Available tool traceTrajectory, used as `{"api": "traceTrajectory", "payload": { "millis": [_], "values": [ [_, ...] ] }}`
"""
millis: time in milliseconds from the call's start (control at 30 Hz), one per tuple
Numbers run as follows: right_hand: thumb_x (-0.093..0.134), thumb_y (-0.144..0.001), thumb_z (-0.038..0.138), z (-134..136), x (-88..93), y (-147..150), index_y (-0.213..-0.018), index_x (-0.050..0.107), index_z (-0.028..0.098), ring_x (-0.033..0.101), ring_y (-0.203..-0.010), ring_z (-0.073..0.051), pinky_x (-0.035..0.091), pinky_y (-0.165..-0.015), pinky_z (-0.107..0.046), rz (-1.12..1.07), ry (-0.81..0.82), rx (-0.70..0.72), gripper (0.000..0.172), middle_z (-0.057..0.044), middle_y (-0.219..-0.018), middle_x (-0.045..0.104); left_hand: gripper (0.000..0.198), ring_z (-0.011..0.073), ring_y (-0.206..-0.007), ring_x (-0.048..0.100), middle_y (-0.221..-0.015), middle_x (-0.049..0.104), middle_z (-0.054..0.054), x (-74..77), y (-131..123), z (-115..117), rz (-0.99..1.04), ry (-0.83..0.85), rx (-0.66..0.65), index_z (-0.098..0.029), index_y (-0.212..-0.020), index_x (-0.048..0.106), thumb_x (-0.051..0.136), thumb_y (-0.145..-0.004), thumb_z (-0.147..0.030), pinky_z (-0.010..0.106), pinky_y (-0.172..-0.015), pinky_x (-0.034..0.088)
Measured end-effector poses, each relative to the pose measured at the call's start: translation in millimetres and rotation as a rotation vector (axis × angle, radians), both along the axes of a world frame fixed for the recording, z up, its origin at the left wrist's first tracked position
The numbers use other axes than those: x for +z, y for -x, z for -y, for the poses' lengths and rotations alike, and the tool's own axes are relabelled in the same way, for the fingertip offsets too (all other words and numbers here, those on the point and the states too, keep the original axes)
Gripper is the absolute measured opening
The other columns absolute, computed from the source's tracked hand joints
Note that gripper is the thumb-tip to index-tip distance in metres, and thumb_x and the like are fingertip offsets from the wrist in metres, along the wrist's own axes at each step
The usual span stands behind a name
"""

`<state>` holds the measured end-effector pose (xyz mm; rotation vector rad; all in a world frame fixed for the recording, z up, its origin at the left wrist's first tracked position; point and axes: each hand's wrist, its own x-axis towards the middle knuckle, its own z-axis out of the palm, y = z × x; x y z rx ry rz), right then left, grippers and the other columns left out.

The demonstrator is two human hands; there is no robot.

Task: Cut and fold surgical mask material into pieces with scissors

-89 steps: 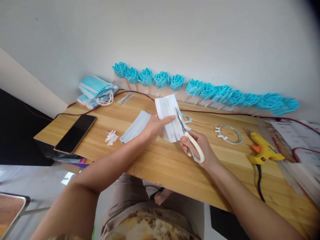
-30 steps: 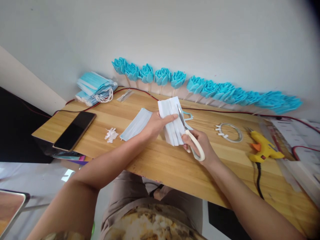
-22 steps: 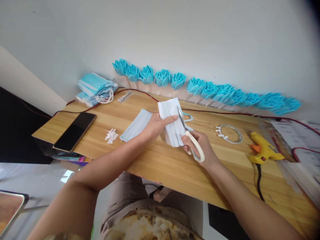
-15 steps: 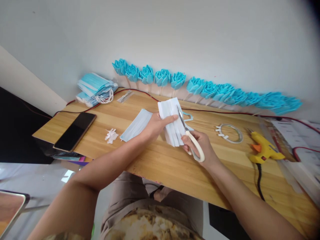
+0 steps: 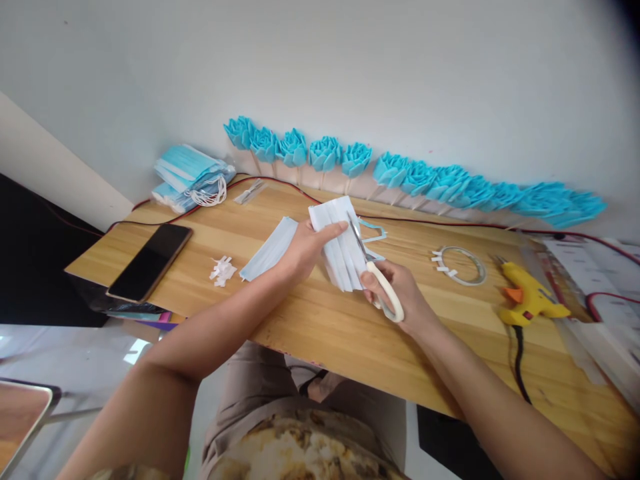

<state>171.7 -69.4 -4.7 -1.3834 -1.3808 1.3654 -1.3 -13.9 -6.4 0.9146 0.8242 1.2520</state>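
Raised over the wooden table, a pleated face mask [image 5: 334, 217], pale side up, is gripped at its left side by my left hand [image 5: 307, 250], thumb lying across it. My right hand [image 5: 400, 290] is closed round white-handled scissors [image 5: 389, 297], whose metal blades lie along the mask's right side. A second pale blue mask piece [image 5: 270, 249] rests flat on the table, partly hidden behind my left hand. Behind the scissors lie thin blue-edged strips [image 5: 375, 230]. Small white scraps [image 5: 223, 271] form a little heap to the left.
Blue flowers on sticks [image 5: 325, 155] line the wall. A stack of masks [image 5: 190, 175] and a dark phone [image 5: 151, 262] are at the left. To the right are a tape roll [image 5: 479, 259], a yellow glue gun [image 5: 533, 301] and a white power strip [image 5: 580, 273]. A red-black cable crosses the back.
Both hands, the mask and the scissors have shifted slightly left. The blades remain at the mask's right side. Other things on the table stay put.
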Motion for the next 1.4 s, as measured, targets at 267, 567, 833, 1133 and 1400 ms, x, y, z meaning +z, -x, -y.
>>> {"api": "traceTrajectory", "payload": {
  "millis": [267,567,833,1133,1400],
  "values": [
    [0.073,-0.06,0.082,1,15.4,3,-0.063,0.049,0.022,0.039,-0.055,-0.012,0.034,-0.049,-0.027,0.02,-0.083,0.082,0.065,0.001,-0.059,0.048,0.036,0.0222,-0.081,0.068,-0.084,0.074,0.008,3.1,-3,4,-0.055,0.002,-0.05,-0.013,-0.085,0.069,0.085,-0.065,-0.039,0.037,-0.082,0.053],
    [0.082,-0.054,0.074,0,15.2,4,-0.06,0.047,0.022,0.032,-0.058,-0.011,0.034,-0.053,-0.026,0.037,-0.095,0.017,0.063,0.003,-0.06,0.038,0.031,0.0199,-0.076,0.067,-0.081,0.072,0.007,3.1,-5,7,-0.075,0.015,-0.077,-0.014,-0.08,0.068,0.084,-0.066,-0.036,0.037,-0.08,0.053],
    [0.08,-0.06,0.072,-1,6.9,-2,-0.063,0.053,0.021,0.04,-0.056,-0.013,0.035,-0.05,-0.027,0.102,-0.14,0.009,0.058,0.002,-0.057,0.045,0.032,0.0218,-0.079,0.067,-0.081,0.072,0.008,0.0,-6,6,-0.073,0.021,-0.084,-0.014,-0.08,0.067,0.084,-0.066,-0.037,0.038,-0.082,0.053],
    [0.079,-0.061,0.073,-1,5.5,-1,-0.061,0.055,0.02,0.042,-0.055,-0.012,0.036,-0.048,-0.026,0.087,-0.183,-0.011,0.059,0.003,-0.055,0.044,0.037,0.021,-0.078,0.067,-0.081,0.072,0.008,-0.1,-5,5,-0.054,0.026,-0.111,-0.013,-0.082,0.066,0.086,-0.065,-0.04,0.038,-0.083,0.053],
    [0.082,-0.059,0.069,-1,2.7,0,-0.057,0.05,0.021,0.034,-0.047,-0.008,0.027,-0.042,-0.025,0.026,-0.119,-0.012,0.058,0.005,-0.049,0.04,0.035,0.0203,-0.077,0.067,-0.082,0.073,0.009,-1.1,-5,4,-0.047,0.032,-0.106,-0.013,-0.082,0.069,0.086,-0.065,-0.038,0.038,-0.081,0.054]
  ]
}}
